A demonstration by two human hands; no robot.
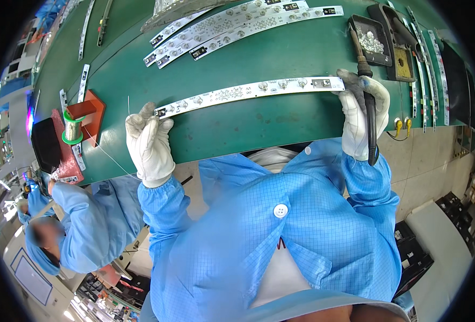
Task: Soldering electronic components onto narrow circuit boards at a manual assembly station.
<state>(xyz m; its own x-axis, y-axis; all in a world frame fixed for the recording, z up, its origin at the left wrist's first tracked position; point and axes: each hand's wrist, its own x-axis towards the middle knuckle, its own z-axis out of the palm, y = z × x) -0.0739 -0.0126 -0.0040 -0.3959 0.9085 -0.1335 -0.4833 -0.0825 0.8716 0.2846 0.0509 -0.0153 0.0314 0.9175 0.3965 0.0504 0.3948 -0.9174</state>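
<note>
A long, white LED circuit board strip (229,95) spans the space between my hands, level above the green bench. In a white glove, my left hand (149,144) pinches its left end. Thin solder wire (110,157) runs from the solder spool (72,130) to this same hand, and a short length sticks up past the fingers. Also gloved, my right hand (357,115) grips the strip's right end with its fingertips. A soldering iron (371,129) is held in that hand too, its dark handle pointing toward me and its tip pointing away.
More board strips (237,27) lie at the back. A soldering iron stand (401,64) and a black tray (370,42) of small parts are at the right back. The spool hangs on a red-brown holder (93,115). A co-worker in blue (95,225) sits at left.
</note>
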